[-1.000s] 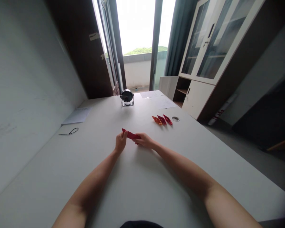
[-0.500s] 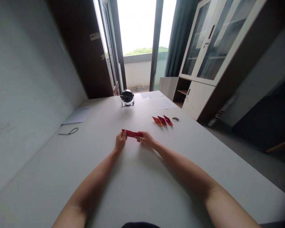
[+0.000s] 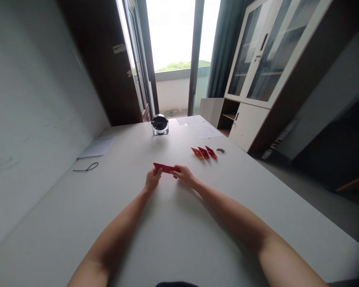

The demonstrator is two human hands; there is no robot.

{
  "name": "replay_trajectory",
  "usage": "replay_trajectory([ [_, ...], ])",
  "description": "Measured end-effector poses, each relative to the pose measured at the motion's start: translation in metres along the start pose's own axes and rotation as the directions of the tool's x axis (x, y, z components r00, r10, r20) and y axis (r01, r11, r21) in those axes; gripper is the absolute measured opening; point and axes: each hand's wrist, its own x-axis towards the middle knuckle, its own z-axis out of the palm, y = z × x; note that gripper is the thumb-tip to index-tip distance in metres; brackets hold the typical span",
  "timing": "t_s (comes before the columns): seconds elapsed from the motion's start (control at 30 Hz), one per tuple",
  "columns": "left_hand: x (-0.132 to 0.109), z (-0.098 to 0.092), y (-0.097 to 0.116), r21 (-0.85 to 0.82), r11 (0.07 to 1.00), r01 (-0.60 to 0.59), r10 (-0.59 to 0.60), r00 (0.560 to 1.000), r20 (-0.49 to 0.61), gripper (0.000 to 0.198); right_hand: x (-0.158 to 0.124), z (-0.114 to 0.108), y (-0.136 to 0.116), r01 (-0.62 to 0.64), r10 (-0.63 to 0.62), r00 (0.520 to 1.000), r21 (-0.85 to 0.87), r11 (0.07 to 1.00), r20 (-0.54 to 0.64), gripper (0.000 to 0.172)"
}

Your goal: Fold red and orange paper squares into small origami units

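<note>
A flat, narrow piece of folded red paper (image 3: 165,168), about the shape of an envelope, is held up just above the white table (image 3: 179,231). My left hand (image 3: 152,179) is closed on its left end, thumb on the near face. At the right end my right hand (image 3: 184,174) pinches it, its fingers partly hidden behind the paper. Farther off to the right, three folded pieces sit in a row: an orange one (image 3: 198,153), a dark red one (image 3: 204,152) and a red one (image 3: 211,152).
A round black device on a metal stand (image 3: 160,124) stands at the far edge. Paper sheets (image 3: 96,147) and a thin black looped cord (image 3: 86,167) lie at left, more sheets (image 3: 209,130) at far right. A round hole (image 3: 221,151) is set in the tabletop. A cabinet (image 3: 243,123) stands beyond.
My left thumb has shifted lower on the red paper, so more of its upper left corner shows. My right hand keeps its grip in nearly the same place.
</note>
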Motion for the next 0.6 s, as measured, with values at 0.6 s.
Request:
replay_trajectory([
  [0.6,-0.0020,0.0016,0.0030,0.001,0.999,0.047,-0.047,0.999,0.007,0.045,0.0068,0.0015,0.0094,0.071,-0.037,0.983,0.191,0.979,-0.179,0.023],
])
